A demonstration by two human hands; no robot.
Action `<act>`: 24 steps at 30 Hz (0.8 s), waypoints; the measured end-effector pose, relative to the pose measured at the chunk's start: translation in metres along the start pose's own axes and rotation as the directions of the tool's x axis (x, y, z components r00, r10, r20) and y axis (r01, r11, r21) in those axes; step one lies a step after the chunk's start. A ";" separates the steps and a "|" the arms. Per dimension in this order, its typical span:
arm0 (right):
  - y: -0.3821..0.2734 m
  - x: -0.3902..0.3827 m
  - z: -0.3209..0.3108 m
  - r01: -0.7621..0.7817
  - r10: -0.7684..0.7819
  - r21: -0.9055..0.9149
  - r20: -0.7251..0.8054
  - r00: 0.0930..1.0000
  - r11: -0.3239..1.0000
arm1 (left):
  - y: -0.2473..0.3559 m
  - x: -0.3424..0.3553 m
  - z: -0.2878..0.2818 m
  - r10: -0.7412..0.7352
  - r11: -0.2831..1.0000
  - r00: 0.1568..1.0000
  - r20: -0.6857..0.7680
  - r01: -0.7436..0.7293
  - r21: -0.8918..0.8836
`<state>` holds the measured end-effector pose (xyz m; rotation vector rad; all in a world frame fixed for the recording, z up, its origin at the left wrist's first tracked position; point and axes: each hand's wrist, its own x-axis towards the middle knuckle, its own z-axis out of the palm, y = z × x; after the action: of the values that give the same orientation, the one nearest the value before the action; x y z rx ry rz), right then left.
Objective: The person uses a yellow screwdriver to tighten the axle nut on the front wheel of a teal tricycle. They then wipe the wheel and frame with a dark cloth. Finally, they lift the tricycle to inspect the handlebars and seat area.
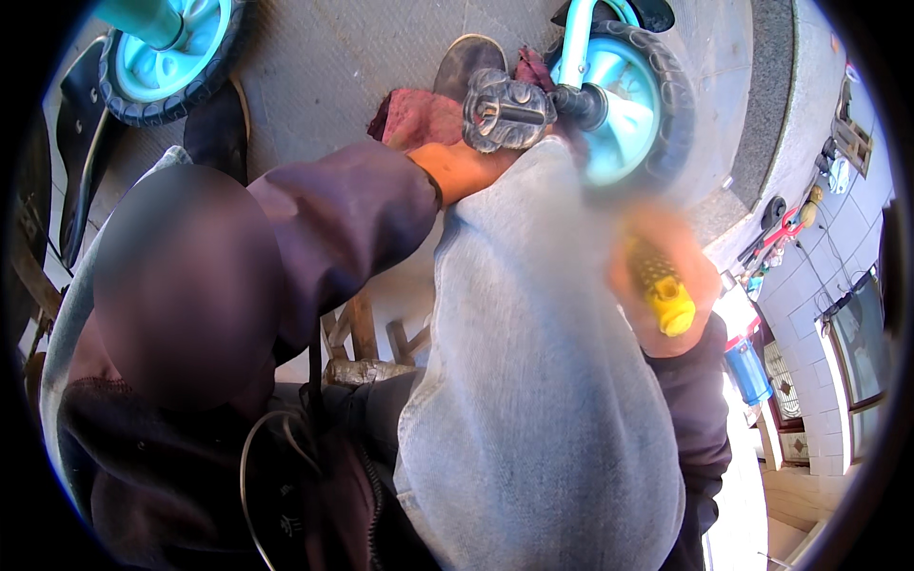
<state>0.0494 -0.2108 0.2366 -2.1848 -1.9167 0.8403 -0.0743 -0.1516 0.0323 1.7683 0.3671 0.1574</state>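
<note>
While our left hand [466,169] at upper centre steadies the grey pedal [507,114] by the teal wheel [628,105], fingers hidden so grip unclear, our blurred right hand [662,281] at centre right wraps closed around a yellow-handled tool [662,290], poised for work on it.

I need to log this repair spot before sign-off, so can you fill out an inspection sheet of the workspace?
Surface: grey paved ground, seen past the person's grey trouser leg.
Job's things: small teal bicycle wheel with a grey pedal on its crank; yellow tool handle.
Clutter: dark red rag; a second teal wheel.
Hands: left hand just under the pedal, grip hidden; right hand, blurred, shut on the yellow tool handle.
Cables: thin dark cord at the jacket.
Surroundings: tiled wall, blue can.
</note>
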 end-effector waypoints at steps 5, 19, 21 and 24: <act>-0.002 0.001 -0.016 -0.189 0.189 0.046 0.000 0.982 0.981 | 0.001 0.001 -0.005 0.047 0.978 0.998 -0.038 -0.039 0.203; -0.009 0.003 -0.026 -0.231 0.245 0.147 -0.087 0.965 0.962 | -0.007 -0.019 -0.016 0.163 0.927 0.975 -0.151 -0.099 0.361; -0.007 0.004 -0.024 -0.198 0.215 0.170 -0.087 0.973 0.965 | -0.016 -0.020 -0.003 0.213 0.977 0.946 -0.243 -0.201 0.076; -0.006 0.007 -0.018 -0.186 0.196 0.210 -0.029 0.980 0.960 | -0.037 -0.014 0.025 0.051 0.919 0.988 -0.143 -0.103 -0.381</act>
<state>0.0531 -0.1988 0.2520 -2.2648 -1.5367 0.9569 -0.0861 -0.1724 -0.0079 1.3826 0.3339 0.3789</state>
